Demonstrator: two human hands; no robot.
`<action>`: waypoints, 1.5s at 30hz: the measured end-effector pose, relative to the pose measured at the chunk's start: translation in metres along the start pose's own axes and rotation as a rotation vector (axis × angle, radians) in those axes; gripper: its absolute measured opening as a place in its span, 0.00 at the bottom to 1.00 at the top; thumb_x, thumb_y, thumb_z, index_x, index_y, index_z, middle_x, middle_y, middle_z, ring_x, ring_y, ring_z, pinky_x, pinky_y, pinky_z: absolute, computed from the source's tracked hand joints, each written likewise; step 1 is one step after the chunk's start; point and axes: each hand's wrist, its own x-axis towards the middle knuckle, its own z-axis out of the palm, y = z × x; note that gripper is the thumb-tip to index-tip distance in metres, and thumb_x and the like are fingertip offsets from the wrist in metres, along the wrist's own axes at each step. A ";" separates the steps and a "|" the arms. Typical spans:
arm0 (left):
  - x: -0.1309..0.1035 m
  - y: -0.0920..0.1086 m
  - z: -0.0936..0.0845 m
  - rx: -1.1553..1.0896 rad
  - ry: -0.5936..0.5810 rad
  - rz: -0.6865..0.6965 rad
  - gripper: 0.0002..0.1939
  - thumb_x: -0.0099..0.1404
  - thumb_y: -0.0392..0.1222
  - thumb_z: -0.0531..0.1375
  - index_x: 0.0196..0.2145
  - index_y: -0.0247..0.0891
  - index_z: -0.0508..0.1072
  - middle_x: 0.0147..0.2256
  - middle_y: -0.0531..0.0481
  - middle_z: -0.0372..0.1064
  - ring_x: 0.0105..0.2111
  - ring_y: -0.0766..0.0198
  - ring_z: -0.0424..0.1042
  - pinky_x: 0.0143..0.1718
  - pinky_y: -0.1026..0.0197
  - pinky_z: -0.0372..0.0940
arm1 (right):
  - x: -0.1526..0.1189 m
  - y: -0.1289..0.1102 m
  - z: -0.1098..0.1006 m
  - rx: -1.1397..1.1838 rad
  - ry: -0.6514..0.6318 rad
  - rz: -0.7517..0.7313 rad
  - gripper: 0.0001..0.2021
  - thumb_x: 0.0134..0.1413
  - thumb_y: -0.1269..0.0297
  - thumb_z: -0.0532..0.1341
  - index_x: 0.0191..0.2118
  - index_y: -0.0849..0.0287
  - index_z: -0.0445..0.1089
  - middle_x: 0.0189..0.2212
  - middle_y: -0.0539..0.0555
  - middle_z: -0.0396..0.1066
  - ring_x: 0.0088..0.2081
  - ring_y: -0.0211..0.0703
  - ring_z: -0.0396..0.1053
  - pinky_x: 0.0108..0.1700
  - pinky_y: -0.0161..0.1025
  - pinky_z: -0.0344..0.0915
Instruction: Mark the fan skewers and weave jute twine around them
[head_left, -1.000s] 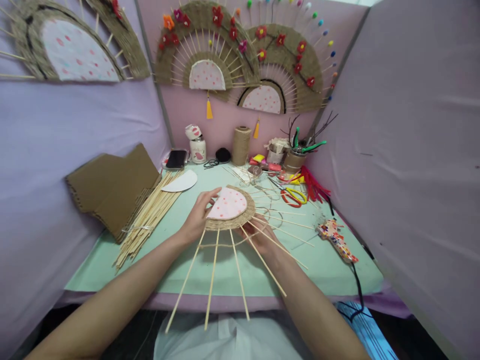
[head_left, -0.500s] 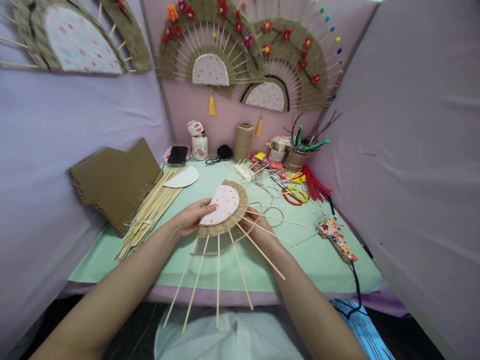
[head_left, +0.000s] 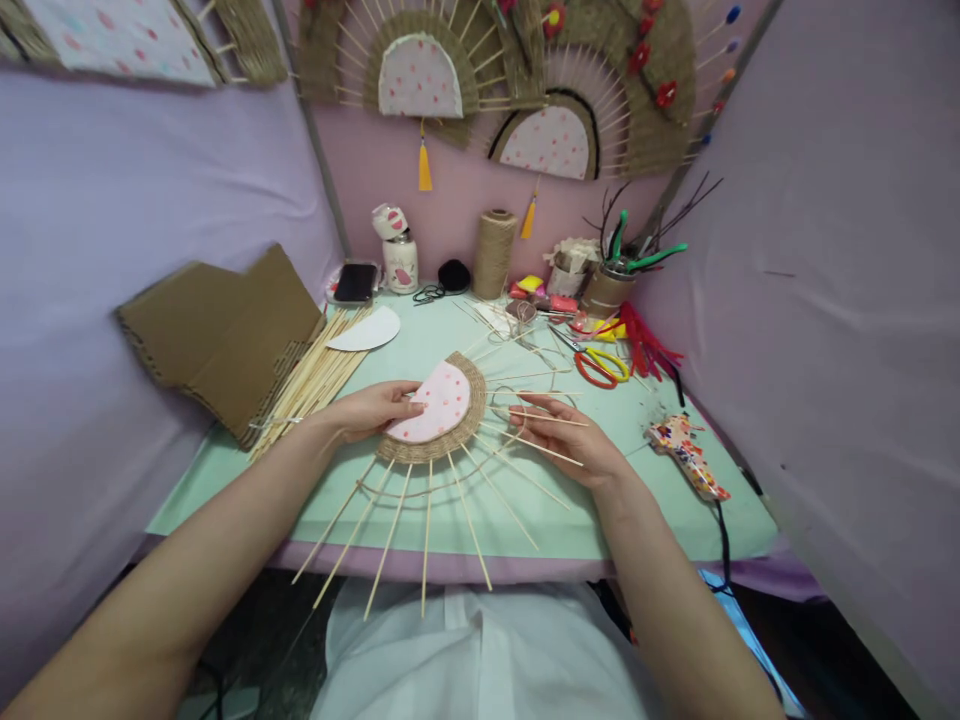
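A half-round fan (head_left: 437,405) with a pink dotted centre and a woven twine band lies over the front of the table, its thin sticks (head_left: 427,530) spreading toward me and to the right. My left hand (head_left: 375,408) grips its straight edge, thumb on the dotted cloth. On the right, my right hand (head_left: 559,435) is among the sticks with its fingers apart, beside a loose loop of twine. One twine strand (head_left: 397,494) curves across the front sticks. Whether the right fingertips touch a stick or the twine is hard to tell.
Cardboard (head_left: 225,330), a stick bundle (head_left: 319,375) and a white half-circle (head_left: 367,332) are at left. A twine spool (head_left: 494,252) stands behind. Scissors (head_left: 600,366), red strips (head_left: 646,343) and a patterned glue gun (head_left: 686,455) lie at right. Finished fans (head_left: 420,75) hang on the wall.
My right hand has moved right, away from the woven band, and its fingers have spread. The fan has turned slightly, still in my left hand. The view has tilted down.
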 end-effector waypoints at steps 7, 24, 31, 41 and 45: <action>0.000 0.005 -0.010 0.024 0.006 0.007 0.23 0.58 0.38 0.64 0.51 0.37 0.71 0.40 0.40 0.76 0.31 0.64 0.75 0.29 0.66 0.69 | -0.011 -0.009 -0.005 0.014 -0.052 -0.017 0.25 0.41 0.78 0.66 0.48 0.55 0.70 0.48 0.55 0.72 0.50 0.42 0.70 0.57 0.43 0.61; -0.008 0.016 0.019 -0.059 0.078 0.017 0.22 0.56 0.38 0.64 0.50 0.36 0.72 0.45 0.41 0.74 0.38 0.60 0.75 0.38 0.61 0.69 | 0.019 0.000 0.037 -0.842 -0.285 -0.500 0.17 0.40 0.67 0.69 0.41 0.50 0.75 0.48 0.52 0.70 0.56 0.50 0.59 0.61 0.47 0.48; -0.021 0.016 -0.001 -0.074 0.114 -0.027 0.24 0.58 0.35 0.63 0.53 0.37 0.68 0.45 0.42 0.74 0.34 0.66 0.74 0.35 0.67 0.68 | 0.025 -0.027 0.003 -1.019 -0.161 -0.218 0.14 0.53 0.54 0.59 0.28 0.60 0.71 0.25 0.49 0.70 0.29 0.39 0.65 0.35 0.37 0.60; -0.017 0.009 0.008 -0.134 0.163 0.000 0.18 0.58 0.34 0.64 0.47 0.35 0.73 0.46 0.43 0.73 0.36 0.66 0.74 0.36 0.68 0.69 | 0.010 -0.029 -0.028 -0.812 -0.059 -0.173 0.12 0.44 0.58 0.66 0.34 0.59 0.71 0.29 0.51 0.72 0.30 0.39 0.67 0.33 0.35 0.62; -0.009 0.010 0.021 -0.204 0.181 0.047 0.18 0.58 0.34 0.63 0.47 0.32 0.72 0.44 0.41 0.75 0.34 0.66 0.75 0.35 0.67 0.69 | 0.009 -0.024 -0.024 -0.774 -0.032 -0.323 0.17 0.44 0.60 0.67 0.42 0.56 0.72 0.43 0.56 0.73 0.46 0.47 0.68 0.47 0.43 0.64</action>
